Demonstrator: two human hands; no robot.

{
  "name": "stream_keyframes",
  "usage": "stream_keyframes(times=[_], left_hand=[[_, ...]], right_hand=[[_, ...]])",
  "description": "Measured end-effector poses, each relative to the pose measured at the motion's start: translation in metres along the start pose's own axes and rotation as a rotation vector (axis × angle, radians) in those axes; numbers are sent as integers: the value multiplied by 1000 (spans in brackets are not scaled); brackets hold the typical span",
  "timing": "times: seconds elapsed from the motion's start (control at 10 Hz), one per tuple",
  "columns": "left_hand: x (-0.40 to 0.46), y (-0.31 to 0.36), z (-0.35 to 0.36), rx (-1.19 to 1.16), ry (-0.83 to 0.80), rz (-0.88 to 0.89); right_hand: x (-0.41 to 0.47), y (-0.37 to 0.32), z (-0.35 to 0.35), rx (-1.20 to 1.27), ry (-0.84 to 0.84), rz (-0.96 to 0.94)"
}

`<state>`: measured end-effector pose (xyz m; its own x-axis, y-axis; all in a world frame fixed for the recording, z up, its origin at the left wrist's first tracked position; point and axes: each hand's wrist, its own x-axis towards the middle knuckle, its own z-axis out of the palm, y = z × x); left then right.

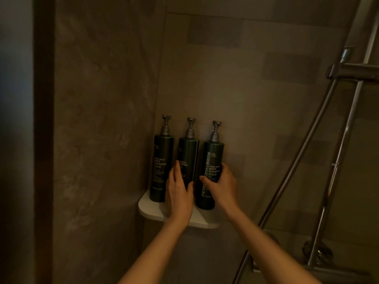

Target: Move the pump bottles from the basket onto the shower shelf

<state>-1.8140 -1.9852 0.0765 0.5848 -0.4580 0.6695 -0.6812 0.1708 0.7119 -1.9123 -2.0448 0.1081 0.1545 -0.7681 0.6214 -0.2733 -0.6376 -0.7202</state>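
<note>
Left hand (178,193) fingers wrap middle bottle (187,158), right hand (222,184) clasps right bottle (209,173), both upright on shelf (149,210); likely rigid, smooth, slippery, so grip mid-body.

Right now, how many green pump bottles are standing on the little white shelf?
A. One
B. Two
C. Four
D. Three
D: three dark green bottles stand upright in a row on the white shelf, the left bottle, the middle bottle with the left hand on it, and the right bottle with the right hand around it.
</note>
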Motion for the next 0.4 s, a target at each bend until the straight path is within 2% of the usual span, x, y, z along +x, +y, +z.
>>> stream_keyframes(times=[0.2,0.3,0.4], left_hand=[[-7,4,-7,-14,58,36],[-19,1,-20,-20,62,37],[-31,0,-29,141,-7,44]], right_hand=[[-9,-5,-8,4,34,14],[-27,-1,-17,-23,30,-50],[-47,8,-29,-75,-31,-49]])
